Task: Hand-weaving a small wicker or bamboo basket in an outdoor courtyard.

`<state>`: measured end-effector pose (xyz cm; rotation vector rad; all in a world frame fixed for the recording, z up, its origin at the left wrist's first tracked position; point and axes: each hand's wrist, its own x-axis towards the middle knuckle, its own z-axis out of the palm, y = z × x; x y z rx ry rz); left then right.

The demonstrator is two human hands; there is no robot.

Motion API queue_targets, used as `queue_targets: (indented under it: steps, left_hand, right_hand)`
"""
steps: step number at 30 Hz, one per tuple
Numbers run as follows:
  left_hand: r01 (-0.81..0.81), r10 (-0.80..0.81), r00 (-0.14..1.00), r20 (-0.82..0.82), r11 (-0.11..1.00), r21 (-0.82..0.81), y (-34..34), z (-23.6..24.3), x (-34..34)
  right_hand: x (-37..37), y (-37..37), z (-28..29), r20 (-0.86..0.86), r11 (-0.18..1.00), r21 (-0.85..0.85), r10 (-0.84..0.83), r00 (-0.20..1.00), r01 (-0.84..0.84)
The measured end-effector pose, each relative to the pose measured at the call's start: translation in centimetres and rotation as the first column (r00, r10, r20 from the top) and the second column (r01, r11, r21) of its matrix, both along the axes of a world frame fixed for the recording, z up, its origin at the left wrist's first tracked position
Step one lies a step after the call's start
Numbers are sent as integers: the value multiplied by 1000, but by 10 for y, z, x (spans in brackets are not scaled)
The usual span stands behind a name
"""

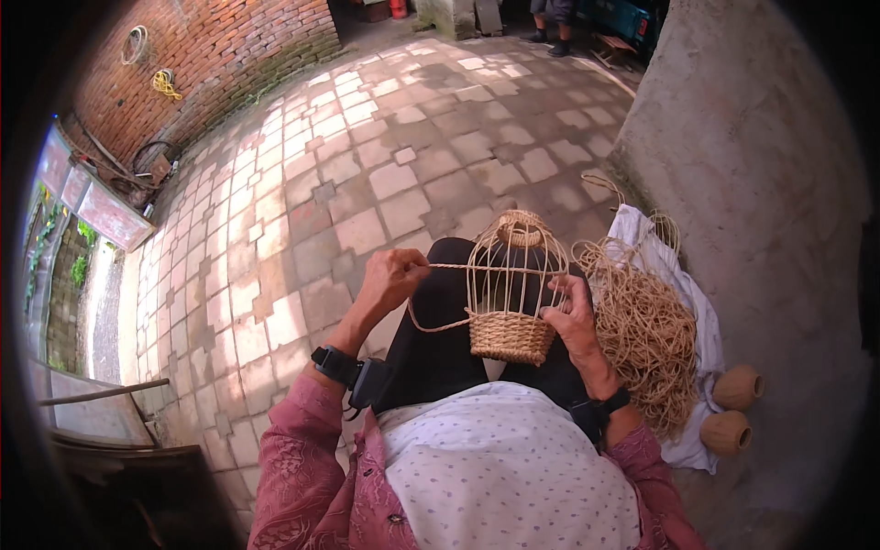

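Note:
A half-woven straw basket (511,337) rests on my lap, with a dense woven band at the bottom, thin bare stakes above it and a small woven ring at the top. To its left, my left hand (396,278) is closed on a straw cord (449,266) that stretches straight to the basket and across its stakes. A slack loop of cord also hangs between that hand and the woven band. My right hand (576,319) grips the basket's right side, fingers pinched at the stakes; whether cord is also between them cannot be made out.
On my right, a large heap of loose straw cord (642,335) lies on a white cloth (706,353). Two small round brown pots (738,388) sit beside it, near a grey wall (761,202). A person (553,27) stands far back on the paved floor (339,197).

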<state>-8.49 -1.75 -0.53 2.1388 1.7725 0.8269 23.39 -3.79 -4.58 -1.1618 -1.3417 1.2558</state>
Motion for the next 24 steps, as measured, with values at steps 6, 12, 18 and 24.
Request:
queue_targets:
  steps: [6, 12, 18, 24]
  left_hand:
    - [619, 342, 159, 926, 696, -363, 8, 9, 40]
    - [301, 121, 715, 689, 836, -459, 17, -6, 78]
    - [99, -77, 983, 166, 987, -127, 8, -4, 100]
    - [214, -97, 854, 512, 961, -174, -9, 17, 90]
  right_hand:
    - [11, 3, -5, -61, 995, -79, 61, 996, -66]
    - [10, 0, 1, -30, 993, -100, 51, 998, -54]
    - [15, 2, -8, -42, 998, -58, 16, 999, -19]
    - [17, -2, -9, -174, 979, -194, -100, 980, 66]
